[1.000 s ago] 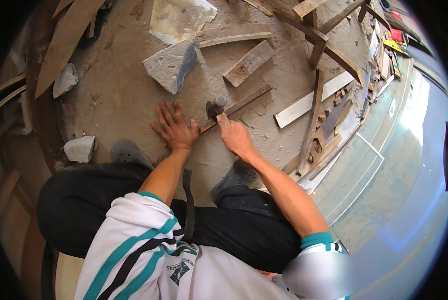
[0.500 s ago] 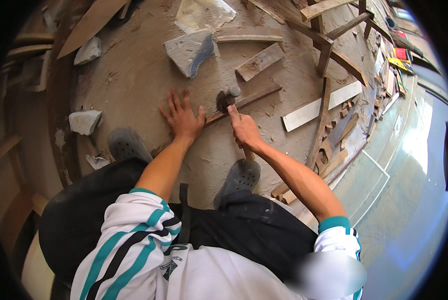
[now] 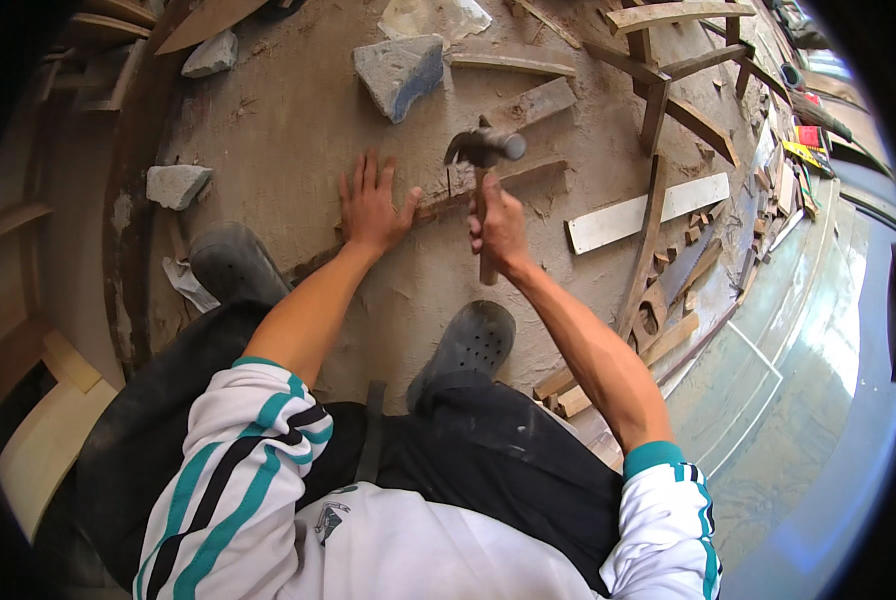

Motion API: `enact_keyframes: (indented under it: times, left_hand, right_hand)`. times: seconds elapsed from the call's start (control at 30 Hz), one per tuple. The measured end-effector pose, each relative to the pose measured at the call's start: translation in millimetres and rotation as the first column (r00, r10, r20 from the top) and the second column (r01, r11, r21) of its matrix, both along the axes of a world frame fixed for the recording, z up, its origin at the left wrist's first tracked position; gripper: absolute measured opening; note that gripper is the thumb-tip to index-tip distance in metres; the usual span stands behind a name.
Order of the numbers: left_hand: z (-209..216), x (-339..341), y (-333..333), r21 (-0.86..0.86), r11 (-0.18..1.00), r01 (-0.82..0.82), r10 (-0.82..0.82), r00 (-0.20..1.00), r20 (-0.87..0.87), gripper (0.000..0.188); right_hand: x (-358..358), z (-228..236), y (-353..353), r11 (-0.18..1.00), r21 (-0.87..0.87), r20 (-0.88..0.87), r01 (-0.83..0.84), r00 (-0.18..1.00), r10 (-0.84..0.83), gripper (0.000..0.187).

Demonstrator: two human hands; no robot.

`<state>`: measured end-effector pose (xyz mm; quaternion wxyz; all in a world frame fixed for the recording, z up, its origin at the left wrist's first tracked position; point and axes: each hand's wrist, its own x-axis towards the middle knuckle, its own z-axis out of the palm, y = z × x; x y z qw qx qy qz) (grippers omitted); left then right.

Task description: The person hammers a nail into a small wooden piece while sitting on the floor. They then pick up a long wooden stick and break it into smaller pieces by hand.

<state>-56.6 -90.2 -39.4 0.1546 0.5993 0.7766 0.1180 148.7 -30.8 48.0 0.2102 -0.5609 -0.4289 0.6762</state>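
While the hammer (image 3: 485, 149) was gripped in the right hand (image 3: 501, 226) — fingers wrapped round its handle — over the wooden strip (image 3: 439, 210) lying on the ground (image 3: 268, 140), the left hand (image 3: 374, 212) was laid across that strip, its 4 fingers spread apart, nothing grasped. If the swing were misjudged, the thumb nearby could be struck.

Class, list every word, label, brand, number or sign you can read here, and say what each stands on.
No text is readable.
Dark emblem on the white shirt: too small to read.
Red-and-yellow item, far right: any markings too small and blurred.
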Motion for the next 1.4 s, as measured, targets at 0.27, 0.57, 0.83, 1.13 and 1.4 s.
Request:
enact_keyframes:
  times: [0.27, 0.57, 0.83, 1.13, 1.4]
  left_hand:
    - [7.1, -3.2, -2.8, -0.075, 0.955, 0.286, -0.294, 0.946, -0.138, 0.079]
    - [8.7, -1.0, -1.3, -0.054, 0.872, 0.487, -0.486, 0.846, -0.218, 0.077]
    - [-2.1, -21.1, -15.1, 0.242, 0.856, 0.457, -0.467, 0.884, -0.017, 0.087]
    - [14.8, -27.4, -28.5, -0.027, 0.993, 0.115, -0.116, 0.993, -0.022, 0.099]
    - [2.3, -23.1, -31.5, -0.065, 0.987, -0.144, 0.138, 0.987, -0.088, 0.082]
  right_hand:
    - [51.9, 20.9, 0.4, 0.916, 0.400, 0.150, 0.003, 0.986, -0.068, 0.036]
    - [45.3, 3.3, -31.7, 0.836, 0.477, 0.518, -0.272, 0.855, -0.017, 0.035]
    - [26.6, 6.2, -24.3, 0.514, 0.765, 0.421, -0.388, 0.905, 0.058, 0.024]
    - [18.3, -3.7, -17.3, 0.776, 0.523, 0.380, -0.352, 0.912, 0.157, 0.016]
    - [16.8, -10.8, -25.2, 0.585, 0.695, 0.407, -0.419, 0.899, 0.160, 0.014]
